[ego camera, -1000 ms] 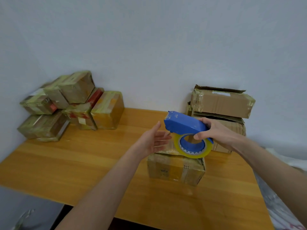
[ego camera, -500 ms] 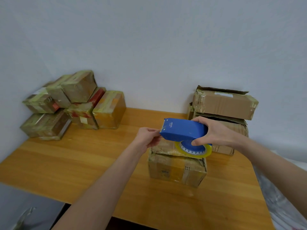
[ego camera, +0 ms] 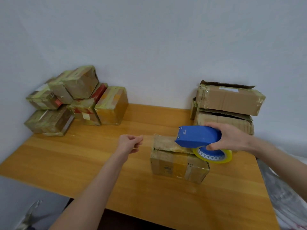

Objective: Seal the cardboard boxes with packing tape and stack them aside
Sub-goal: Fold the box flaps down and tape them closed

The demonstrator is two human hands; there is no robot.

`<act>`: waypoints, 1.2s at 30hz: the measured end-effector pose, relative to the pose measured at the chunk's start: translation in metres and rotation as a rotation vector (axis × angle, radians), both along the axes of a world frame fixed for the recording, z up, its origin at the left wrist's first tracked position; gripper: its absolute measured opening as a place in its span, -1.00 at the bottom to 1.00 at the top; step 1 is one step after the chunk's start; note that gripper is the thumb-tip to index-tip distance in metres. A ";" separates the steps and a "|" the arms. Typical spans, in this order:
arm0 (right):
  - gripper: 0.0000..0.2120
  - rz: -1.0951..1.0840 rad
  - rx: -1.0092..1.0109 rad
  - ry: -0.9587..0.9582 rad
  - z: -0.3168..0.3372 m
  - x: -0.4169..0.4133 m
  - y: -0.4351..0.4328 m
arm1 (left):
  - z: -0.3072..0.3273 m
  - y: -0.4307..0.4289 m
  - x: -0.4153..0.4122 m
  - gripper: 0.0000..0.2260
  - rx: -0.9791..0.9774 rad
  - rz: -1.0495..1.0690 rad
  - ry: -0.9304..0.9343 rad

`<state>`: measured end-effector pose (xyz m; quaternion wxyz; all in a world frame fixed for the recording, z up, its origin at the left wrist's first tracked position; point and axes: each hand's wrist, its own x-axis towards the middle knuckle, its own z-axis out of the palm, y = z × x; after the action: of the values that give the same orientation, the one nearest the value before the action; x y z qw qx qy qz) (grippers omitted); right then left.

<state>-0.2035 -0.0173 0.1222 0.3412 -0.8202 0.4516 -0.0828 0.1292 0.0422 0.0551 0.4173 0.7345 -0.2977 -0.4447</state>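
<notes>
Blue tape dispenser (ego camera: 197, 136) is gripped by the right hand (ego camera: 232, 138) over the centre box (ego camera: 177, 165) — seam (ego camera: 167, 148) apparently untaped. Left hand (ego camera: 128, 143) is curled; pinched tape cannot be confirmed. Sealed boxes (ego camera: 78, 100) are stacked upper left — unsealed boxes (ego camera: 229, 100) wait upper right.

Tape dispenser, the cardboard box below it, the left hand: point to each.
tape dispenser (ego camera: 197, 136), head view, blue housing.
cardboard box (ego camera: 176, 166), head view, front face.
left hand (ego camera: 130, 143), head view, back of hand.
</notes>
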 end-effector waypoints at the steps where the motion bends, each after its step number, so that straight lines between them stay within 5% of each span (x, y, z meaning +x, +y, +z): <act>1: -0.52 -0.007 -0.007 0.018 -0.001 0.001 0.001 | -0.005 -0.001 -0.002 -0.82 -0.003 0.005 -0.015; 10: -0.34 -0.008 -0.055 0.196 -0.008 0.004 0.000 | -0.041 -0.010 -0.016 -0.82 0.064 0.026 -0.066; 14: -0.30 -0.017 -0.059 0.215 -0.007 0.007 0.000 | -0.053 -0.009 -0.026 -0.63 0.103 -0.009 -0.082; 19: -0.31 -0.005 -0.107 0.309 -0.009 0.010 0.001 | -0.056 -0.006 -0.018 -0.32 0.286 -0.357 -0.637; 22: -0.25 -0.014 -0.129 0.307 -0.010 0.012 0.002 | -0.042 0.004 -0.032 -0.42 -0.021 -0.396 -0.882; 24: -0.24 -0.013 -0.122 0.301 -0.010 0.014 0.001 | -0.030 0.011 -0.054 -0.38 -0.227 -0.632 -1.005; 28: -0.22 0.008 -0.143 0.349 -0.008 0.016 0.001 | -0.039 0.019 -0.079 -0.24 -0.078 -1.032 -1.277; 36: -0.25 0.031 -0.196 0.367 -0.007 0.015 0.001 | -0.051 0.010 -0.075 -0.27 0.005 -1.114 -1.385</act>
<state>-0.1880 -0.0162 0.1149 0.1728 -0.8576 0.4835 0.0297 0.0537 0.0520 0.0045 -0.1349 0.5882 -0.7964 -0.0396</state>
